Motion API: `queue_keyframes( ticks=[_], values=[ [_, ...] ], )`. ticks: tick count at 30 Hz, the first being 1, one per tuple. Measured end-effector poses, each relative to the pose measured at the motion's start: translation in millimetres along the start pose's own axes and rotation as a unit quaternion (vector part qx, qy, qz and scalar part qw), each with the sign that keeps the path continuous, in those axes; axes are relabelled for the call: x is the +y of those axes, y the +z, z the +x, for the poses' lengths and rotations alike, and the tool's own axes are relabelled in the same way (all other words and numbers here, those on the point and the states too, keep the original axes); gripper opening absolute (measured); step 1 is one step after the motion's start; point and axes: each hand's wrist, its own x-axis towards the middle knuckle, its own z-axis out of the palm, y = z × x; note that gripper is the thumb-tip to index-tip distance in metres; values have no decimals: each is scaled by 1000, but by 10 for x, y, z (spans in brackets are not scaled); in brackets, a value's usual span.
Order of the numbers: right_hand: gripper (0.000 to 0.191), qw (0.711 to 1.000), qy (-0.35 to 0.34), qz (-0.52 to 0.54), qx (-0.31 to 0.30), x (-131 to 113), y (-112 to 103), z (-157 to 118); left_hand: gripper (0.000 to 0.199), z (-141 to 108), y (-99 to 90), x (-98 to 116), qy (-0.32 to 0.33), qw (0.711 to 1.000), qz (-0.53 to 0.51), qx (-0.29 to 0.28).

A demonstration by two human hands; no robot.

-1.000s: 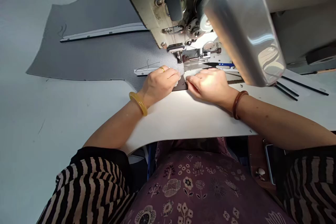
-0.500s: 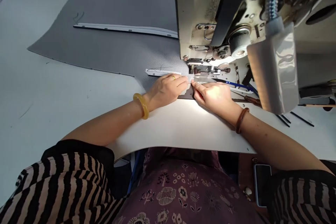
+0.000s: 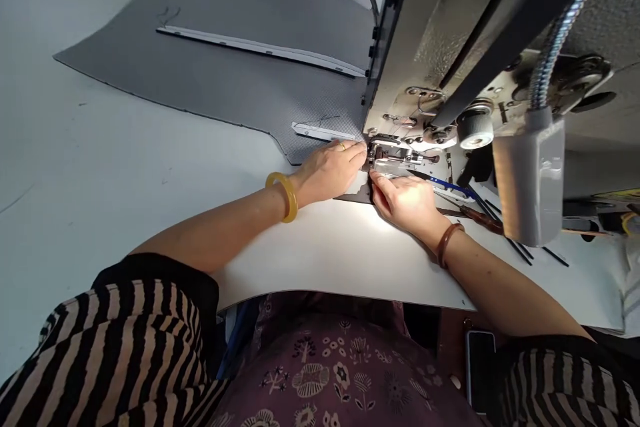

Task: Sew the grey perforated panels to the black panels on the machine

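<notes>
A large grey fabric panel lies on the white table, its near right part running in beside the presser foot of a sewing machine. My left hand lies flat on the panel's edge just left of the foot, fingers stretched out. Below its fingertips shows a pale piece. Close in front of the foot, my right hand has its index finger pointed forward and the others curled in; whatever is between thumb and finger is hidden. White strips with dark edges, such as the long strip, sit on the panel.
A lamp hangs at the right from a flexible metal neck. Near my right hand lie a blue-handled tool, a brown-handled tool and several thin black strips. A phone rests below the table's front edge.
The view has shifted, so the machine and lamp appear farther right and lower. The panel's near right corner shows more beside my left hand. Both hands stay close to the presser foot.
</notes>
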Motion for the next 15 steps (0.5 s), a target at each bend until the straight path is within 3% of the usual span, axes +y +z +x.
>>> queue_keyframes(
  ticks=[9, 15],
  values=[
    [31, 991, -62, -10, 119, -7, 2, -86, 28, 28, -54, 52, -5, 999, 16, -44],
    [29, 988, -70, -6, 139, -9, 1, -104, 26, 59, -144, 42, 5, 998, -10, -63]
  ],
)
